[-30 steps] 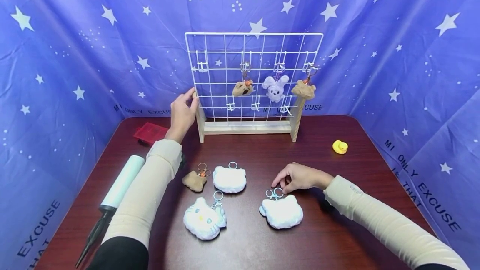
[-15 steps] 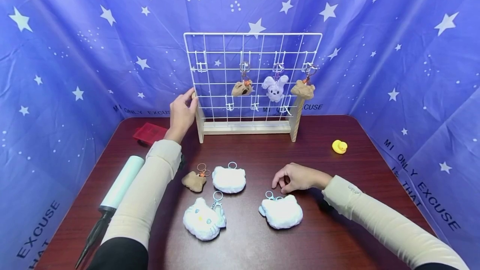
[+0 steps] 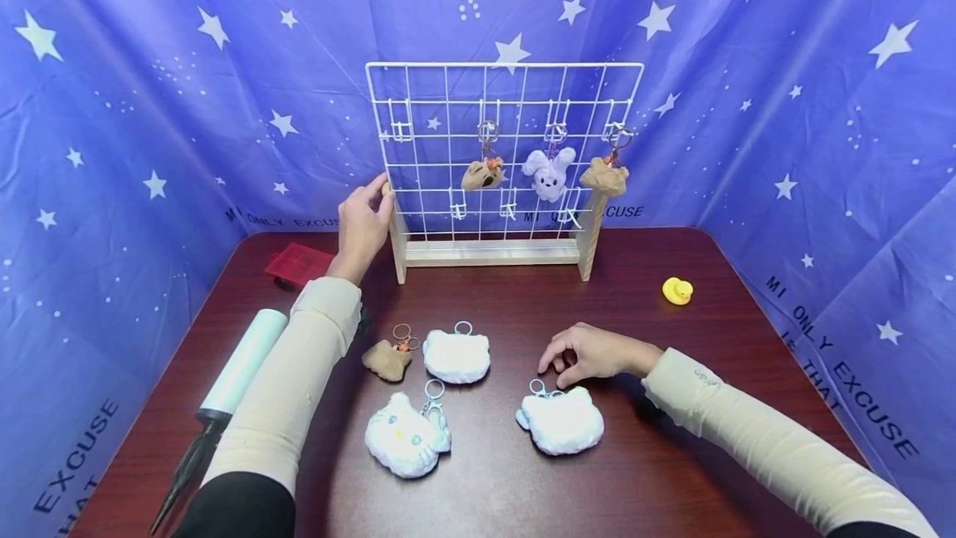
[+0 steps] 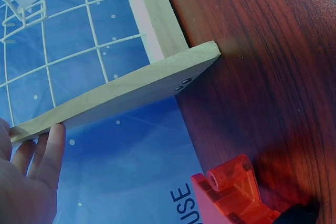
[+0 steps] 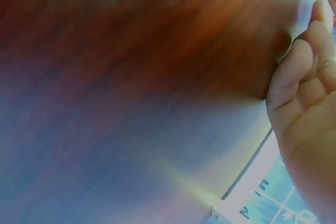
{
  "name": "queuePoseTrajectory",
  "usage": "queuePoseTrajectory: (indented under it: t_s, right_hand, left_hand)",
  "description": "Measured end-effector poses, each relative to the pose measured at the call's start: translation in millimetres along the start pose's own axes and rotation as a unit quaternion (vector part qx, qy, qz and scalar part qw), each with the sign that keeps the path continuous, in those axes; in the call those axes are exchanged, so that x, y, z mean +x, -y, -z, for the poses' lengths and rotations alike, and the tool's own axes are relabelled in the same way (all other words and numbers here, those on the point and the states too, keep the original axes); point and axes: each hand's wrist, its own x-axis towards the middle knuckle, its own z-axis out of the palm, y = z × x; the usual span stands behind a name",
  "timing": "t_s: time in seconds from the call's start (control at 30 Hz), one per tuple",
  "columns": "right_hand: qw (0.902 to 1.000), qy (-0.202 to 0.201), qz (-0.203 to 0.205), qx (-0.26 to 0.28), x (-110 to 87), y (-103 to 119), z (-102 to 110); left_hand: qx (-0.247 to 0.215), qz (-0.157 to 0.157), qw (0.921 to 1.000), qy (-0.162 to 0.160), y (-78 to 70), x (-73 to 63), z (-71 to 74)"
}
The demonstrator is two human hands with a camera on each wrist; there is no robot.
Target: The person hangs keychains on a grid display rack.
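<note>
Your head view looks forward and down over the worktop [image 3: 672, 455] toward the wire rack [image 3: 504, 148]; your left wrist view sits close at that rack's wooden foot [image 4: 131, 93]; your right wrist view skims the worktop, blurred

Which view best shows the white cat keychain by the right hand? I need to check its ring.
The head view: the white cat keychain lies whole on the table, ring toward the right hand. Neither wrist view shows the keychain.

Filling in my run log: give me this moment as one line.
left hand: holds grid rack post | right hand: fingers curled, just above white plush keychain ring, not gripping | three charms hung, four on table
</note>
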Motion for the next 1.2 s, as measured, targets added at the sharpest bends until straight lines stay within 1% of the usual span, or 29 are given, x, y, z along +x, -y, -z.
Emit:
queuePoseTrajectory:
  t_s: [0.1,0.37,0.63,0.8,0.97,1.13,1.2]
  right_hand:
    - [1.0,0.003,-0.005,0.0,1.4,2.4,-0.3]
    - [0.9993,0.013,-0.009,-0.035,2.3,5.8,-0.4]
    - [0.9994,-0.01,-0.018,-0.027,1.9,3.2,-0.2]
    - [0.9998,-0.008,-0.017,-0.012,1.0,2.5,0.9]
    - [0.9998,0.006,-0.001,-0.021,0.3,1.4,1.2]
    - [0.9983,-0.001,0.023,-0.054,0.5,0.7,-1.1]
    - [0.9979,-0.003,0.022,-0.061,0.3,1.7,-1.3]
  left_hand:
    - [0.001,0.001,1.0,0.001,-0.1,0.2,0.3]
    - [-0.001,0.004,1.0,-0.002,-0.4,0.9,0.7]
    - [-0.002,0.004,1.0,0.001,-1.1,-0.1,1.1]
    - [-0.003,0.001,1.0,0.001,-1.3,0.1,0.7]
    - [-0.005,0.001,1.0,0.0,-0.1,-0.1,0.2]
    - [-0.007,-0.004,1.0,-0.005,-0.2,-0.2,-0.2]
    - [-0.008,-0.004,0.9999,-0.005,-0.6,-0.2,-0.1]
